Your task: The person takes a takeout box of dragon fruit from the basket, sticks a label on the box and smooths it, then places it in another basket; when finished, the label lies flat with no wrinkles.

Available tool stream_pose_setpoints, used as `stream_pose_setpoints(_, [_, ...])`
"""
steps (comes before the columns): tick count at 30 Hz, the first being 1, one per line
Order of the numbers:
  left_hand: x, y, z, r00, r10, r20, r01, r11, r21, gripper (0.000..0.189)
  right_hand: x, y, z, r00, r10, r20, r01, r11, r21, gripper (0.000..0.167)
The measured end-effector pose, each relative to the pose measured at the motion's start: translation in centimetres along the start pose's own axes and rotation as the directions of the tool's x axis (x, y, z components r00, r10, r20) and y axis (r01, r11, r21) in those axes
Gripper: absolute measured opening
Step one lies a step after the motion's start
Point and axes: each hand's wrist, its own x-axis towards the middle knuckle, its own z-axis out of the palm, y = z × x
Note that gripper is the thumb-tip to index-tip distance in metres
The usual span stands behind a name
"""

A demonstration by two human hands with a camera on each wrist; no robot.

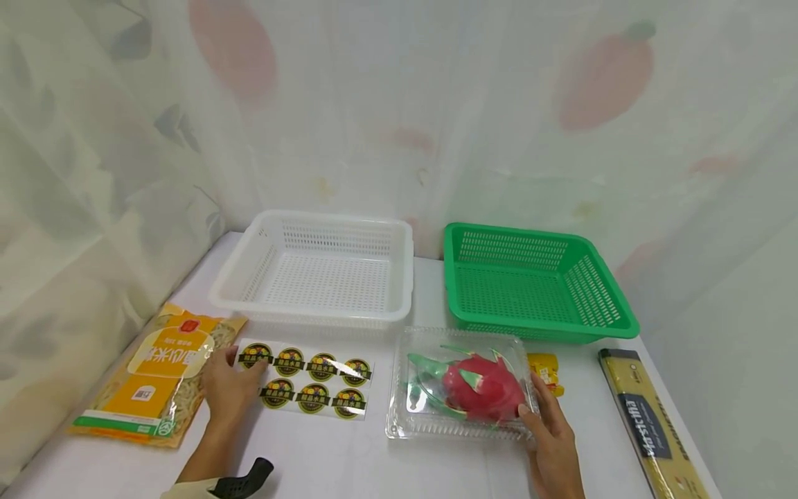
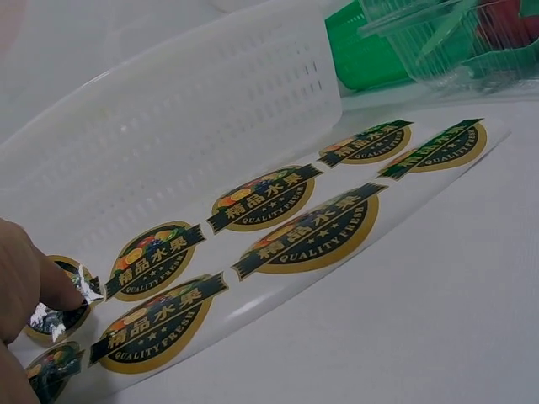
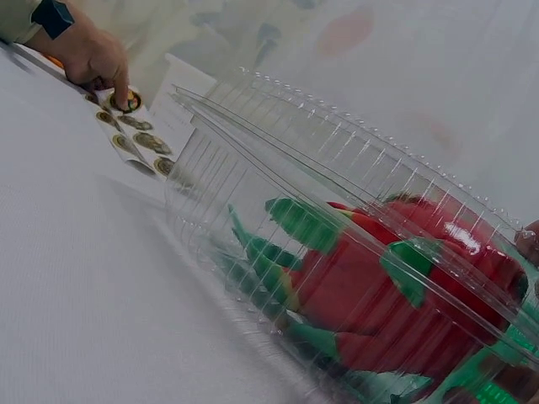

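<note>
A white sheet of round stickers (image 1: 303, 378) with black and gold fruit labels lies flat on the table. My left hand (image 1: 229, 381) pinches its left end, one fingertip pressed onto a shiny sticker (image 2: 57, 321) in the left wrist view. The sheet's far left edge is hidden by that hand. To the right sits a clear plastic clamshell box (image 1: 405, 416), holding a red dragon fruit (image 1: 483, 388) with green scales and another green item. My right hand (image 1: 551, 440) grips the box's right side, thumb near the front corner.
Behind the sheet stands a white basket (image 1: 312, 319), with a green basket (image 1: 536, 333) to its right. An orange food bag (image 1: 158, 367) lies at the left. A small yellow packet (image 1: 547, 366) and a long spaghetti pack (image 1: 651, 423) lie at the right. Curtains hang around the table.
</note>
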Motion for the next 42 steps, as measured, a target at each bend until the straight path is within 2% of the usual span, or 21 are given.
stream_pose_setpoints(5, [0.1,0.0,-0.1,0.999,-0.033,-0.014,0.032,0.997,-0.065,0.047,-0.1,0.0,0.0,1.0,-0.011,0.0,0.011,1.0,-0.003,0.066])
stream_pose_setpoints(10, [0.1,-0.1,-0.5,1.0,-0.027,-0.007,0.026,0.993,-0.114,0.048,-0.1,-0.1,0.0,1.0,-0.005,-0.002,0.005,1.0,-0.008,0.067])
stream_pose_setpoints(18, [0.2,0.1,-1.6,0.997,0.0,0.071,0.016,0.975,-0.22,0.059,0.1,0.0,0.2,1.0,-0.006,-0.01,0.006,1.0,-0.002,0.069])
stream_pose_setpoints(24, [0.2,0.3,-1.9,0.998,0.007,0.069,0.009,0.974,-0.225,0.055,0.0,-0.1,0.0,1.0,0.005,0.004,-0.005,1.0,-0.021,0.066])
stream_pose_setpoints(31, [0.1,0.6,-2.3,0.993,-0.008,0.116,0.035,0.971,-0.238,0.048,-0.3,-0.5,-0.4,1.0,0.023,0.008,-0.022,0.998,-0.066,0.058])
stream_pose_setpoints(37, [-0.1,0.9,-2.9,0.99,-0.018,0.142,0.055,0.965,-0.256,0.043,-0.7,-1.4,-0.5,0.999,-0.048,0.002,0.048,0.995,-0.087,0.056])
stream_pose_setpoints(42, [-0.2,0.9,-3.1,0.989,-0.024,0.143,0.06,0.965,-0.254,0.044,-1.4,-2.7,-0.5,0.989,-0.132,-0.059,0.116,0.969,-0.218,0.054])
